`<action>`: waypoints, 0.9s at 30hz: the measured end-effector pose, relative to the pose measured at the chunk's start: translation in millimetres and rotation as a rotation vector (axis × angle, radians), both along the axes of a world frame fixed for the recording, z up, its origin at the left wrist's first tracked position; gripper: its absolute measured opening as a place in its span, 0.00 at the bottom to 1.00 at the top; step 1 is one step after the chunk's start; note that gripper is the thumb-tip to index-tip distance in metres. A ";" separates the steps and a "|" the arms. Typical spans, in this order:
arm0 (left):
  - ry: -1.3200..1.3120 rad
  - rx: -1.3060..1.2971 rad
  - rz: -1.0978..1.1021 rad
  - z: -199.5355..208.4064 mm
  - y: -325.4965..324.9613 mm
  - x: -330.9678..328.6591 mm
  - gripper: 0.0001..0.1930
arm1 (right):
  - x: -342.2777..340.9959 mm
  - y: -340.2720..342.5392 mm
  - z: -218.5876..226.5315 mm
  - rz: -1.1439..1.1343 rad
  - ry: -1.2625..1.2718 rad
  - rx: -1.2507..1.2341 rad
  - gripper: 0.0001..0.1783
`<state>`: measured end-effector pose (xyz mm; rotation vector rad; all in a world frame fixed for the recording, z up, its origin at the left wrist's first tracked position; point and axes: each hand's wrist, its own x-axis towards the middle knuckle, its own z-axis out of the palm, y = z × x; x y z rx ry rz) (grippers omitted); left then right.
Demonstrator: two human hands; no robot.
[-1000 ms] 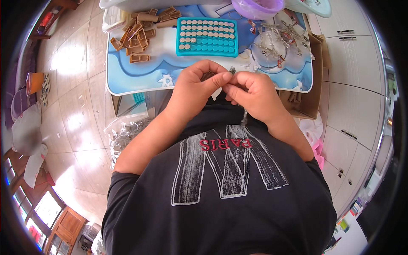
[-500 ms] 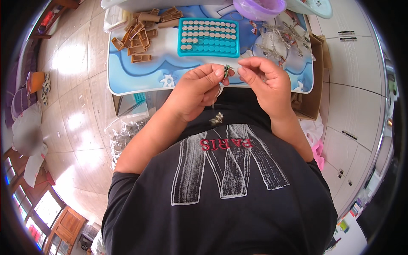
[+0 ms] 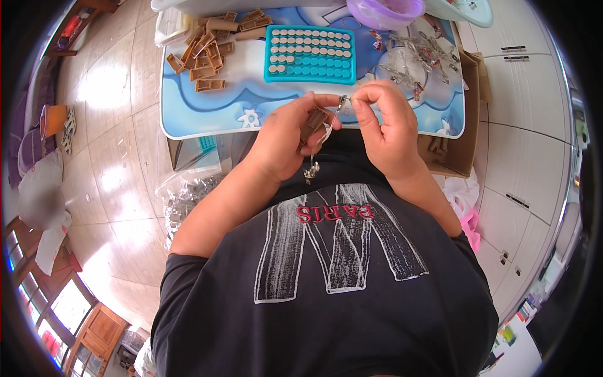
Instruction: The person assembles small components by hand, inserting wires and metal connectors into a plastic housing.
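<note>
The left hand [image 3: 282,135] curls around a brown casing [image 3: 312,125], in front of the torso at the table's near edge; the fingers hide part of it. The small dark part [image 3: 342,100] lies between the hands, by the left index finger, too tiny to make out. The right hand [image 3: 391,119] is bent, its fingertips close together at that part's right end; whether they grip it I cannot tell. Thin pale wires [image 3: 329,131] hang down to a blurred metallic cluster [image 3: 311,172]. Beyond, a blue tray [image 3: 310,80] carries rows of round, pale discs [image 3: 309,41]. Hollow trough-shaped brown casings [image 3: 210,58] heap far left; tangled wired pieces [image 3: 419,55] spread right. The far edge cuts off a smooth purple bowl [image 3: 386,16].
</note>
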<state>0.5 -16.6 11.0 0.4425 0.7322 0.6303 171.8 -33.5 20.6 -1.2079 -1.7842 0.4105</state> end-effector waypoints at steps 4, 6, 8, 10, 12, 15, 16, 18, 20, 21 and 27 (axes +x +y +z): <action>0.056 -0.003 0.091 -2.8 1.0 -0.3 0.20 | -6.2 -1.5 1.2 0.056 0.014 0.004 0.05; 0.050 -0.029 0.130 -1.0 -0.3 1.3 0.20 | -12.3 -1.6 -5.7 0.071 0.033 -0.007 0.05; 0.033 -0.048 0.143 3.9 -1.5 2.9 0.20 | -15.2 0.2 -10.3 0.072 0.039 0.009 0.06; 0.013 -0.031 0.154 3.4 -2.7 3.7 0.20 | -16.8 2.8 -12.7 0.060 0.028 0.028 0.06; -0.007 -0.015 0.165 1.9 -3.5 3.7 0.21 | -17.6 4.6 -14.8 0.048 0.017 0.048 0.06; -0.035 -0.014 0.165 0.2 -3.9 3.2 0.21 | -17.9 6.3 -17.1 0.025 -0.016 0.084 0.07; -0.032 -0.016 0.158 0.1 -3.9 3.2 0.21 | -17.8 6.7 -17.7 0.017 -0.021 0.083 0.07; -0.029 -0.017 0.152 0.2 -4.3 3.3 0.21 | -18.1 6.9 -17.9 0.008 -0.026 0.083 0.07; -0.034 -0.010 0.163 0.7 -5.4 3.6 0.21 | -18.6 7.0 -17.0 0.000 -0.059 0.084 0.07; -0.035 -0.010 0.162 -0.2 -5.5 3.6 0.21 | -18.7 6.8 -16.1 0.000 -0.060 0.084 0.07; -0.056 0.008 0.159 -1.5 -5.5 0.9 0.20 | -16.0 9.5 -8.4 0.026 -0.163 0.094 0.06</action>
